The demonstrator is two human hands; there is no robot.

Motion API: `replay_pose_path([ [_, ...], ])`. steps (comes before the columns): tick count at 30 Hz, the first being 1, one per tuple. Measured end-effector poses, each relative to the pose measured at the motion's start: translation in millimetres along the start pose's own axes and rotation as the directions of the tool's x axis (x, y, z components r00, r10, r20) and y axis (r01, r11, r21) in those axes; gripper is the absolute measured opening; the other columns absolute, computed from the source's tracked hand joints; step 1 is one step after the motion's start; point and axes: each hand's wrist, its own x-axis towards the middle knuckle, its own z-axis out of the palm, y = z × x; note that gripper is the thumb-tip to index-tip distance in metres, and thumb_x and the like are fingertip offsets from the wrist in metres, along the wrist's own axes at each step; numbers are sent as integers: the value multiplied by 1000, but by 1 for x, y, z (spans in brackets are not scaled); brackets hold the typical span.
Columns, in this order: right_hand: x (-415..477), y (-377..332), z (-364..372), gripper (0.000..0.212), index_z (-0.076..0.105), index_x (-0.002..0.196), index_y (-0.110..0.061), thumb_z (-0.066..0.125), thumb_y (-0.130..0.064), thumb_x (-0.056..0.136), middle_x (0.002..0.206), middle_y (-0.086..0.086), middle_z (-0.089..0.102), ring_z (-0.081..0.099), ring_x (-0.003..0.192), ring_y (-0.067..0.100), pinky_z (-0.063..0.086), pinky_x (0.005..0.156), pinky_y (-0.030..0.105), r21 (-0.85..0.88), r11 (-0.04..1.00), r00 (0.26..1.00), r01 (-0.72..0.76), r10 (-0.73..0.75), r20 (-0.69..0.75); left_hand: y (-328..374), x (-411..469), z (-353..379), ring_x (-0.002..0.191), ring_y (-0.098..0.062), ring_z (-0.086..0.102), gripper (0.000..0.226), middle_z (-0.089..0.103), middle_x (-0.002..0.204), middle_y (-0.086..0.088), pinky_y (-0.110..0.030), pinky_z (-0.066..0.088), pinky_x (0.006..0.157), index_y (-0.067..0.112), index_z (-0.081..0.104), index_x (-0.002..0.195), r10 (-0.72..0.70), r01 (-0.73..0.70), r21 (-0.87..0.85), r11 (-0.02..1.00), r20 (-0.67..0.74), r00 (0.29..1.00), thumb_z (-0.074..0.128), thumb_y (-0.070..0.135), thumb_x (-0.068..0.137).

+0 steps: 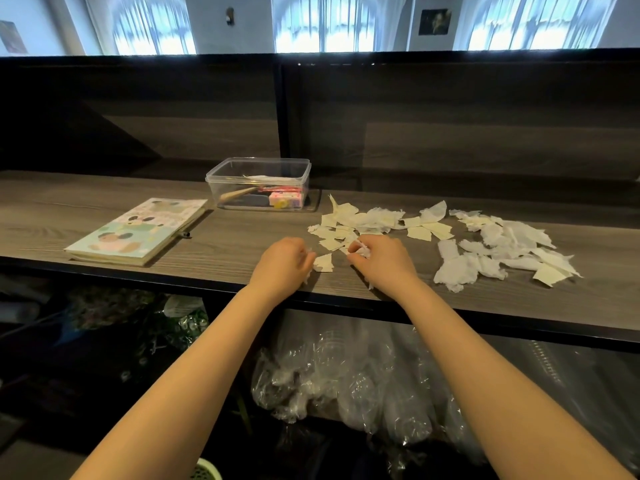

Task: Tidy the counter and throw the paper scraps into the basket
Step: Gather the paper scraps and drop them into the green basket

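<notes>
Torn paper scraps point(367, 220), cream and white, lie strewn over the wooden counter point(225, 244) from the middle to the right, with a larger heap of white scraps point(512, 247) at the far right. My right hand point(381, 261) has its fingers curled round a crumpled bunch of white scraps point(360, 249). My left hand point(284, 265) is curled with bits of white paper showing at its fingertips, next to a loose cream scrap point(323, 263). A pale green basket rim point(206, 471) peeks in at the bottom edge, below the counter.
A clear plastic box point(259, 183) with small stationery stands at the back centre. An illustrated notebook point(142, 230) with a pen beside it lies on the left. A dark panel rises behind the counter. Bagged plastic cups point(346, 386) sit on the shelf underneath.
</notes>
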Motion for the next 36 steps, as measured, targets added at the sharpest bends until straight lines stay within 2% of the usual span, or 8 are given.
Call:
replay_pose_path([
  [3,-1,-3,-4,18,69,99,-23,54,-27,90,103,1,68,59,97,20,50,79,34,74,997,998,3,1,-56,1,-1,-4,61,-11,43,24,46,68,3,-21,31,52,11,46,77,-80,65,-180,981,-80,994,47,25,96],
  [8,-1,-17,-12,15,70,94,-21,57,-28,89,101,1,70,60,94,19,53,82,36,201,978,989,51,-21,-147,4,0,-15,61,-12,39,30,42,64,2,-19,33,56,16,42,66,-245,95,-538,838,-215,945,50,20,94],
  [12,-1,-36,-21,11,67,81,-20,59,-22,88,84,-1,66,56,74,8,45,66,26,327,940,977,99,-30,-210,9,-6,-30,59,-8,39,30,42,65,3,-19,35,56,17,40,66,-294,57,-670,740,-247,923,50,19,94],
  [17,-15,-67,-21,13,71,85,-10,62,-19,87,79,0,66,57,72,8,48,67,23,482,862,975,157,-58,-214,12,-20,-46,56,-8,36,35,39,61,3,-12,36,52,18,38,62,-316,-31,-740,672,-324,892,50,22,95],
  [22,-41,-101,0,8,69,83,-15,62,-17,88,74,-9,63,56,73,1,46,67,16,557,799,972,229,-154,-179,-1,-50,-55,58,-10,39,34,40,60,3,-27,37,61,18,40,62,-357,-70,-799,597,-343,869,52,21,94],
  [28,-69,-128,48,12,69,86,-6,61,-14,89,81,11,65,55,67,9,48,63,19,607,773,980,186,-192,-57,-46,-101,-52,56,-8,36,35,37,60,3,-24,34,58,18,38,61,-474,0,-800,599,-355,806,51,22,94],
  [30,-77,-136,67,12,69,84,-6,61,-14,88,81,13,66,55,67,10,47,62,22,614,774,982,151,-188,-5,-64,-118,-48,50,-3,35,36,36,58,4,-16,34,51,17,37,61,-502,31,-785,618,-364,784,50,23,95],
  [36,-102,-155,135,18,69,78,-2,61,-17,87,77,12,67,59,75,22,47,70,30,591,800,969,99,-212,125,-129,-167,-32,54,-9,32,38,35,58,2,-23,30,52,15,37,60,-600,146,-774,616,-342,723,50,23,94],
])
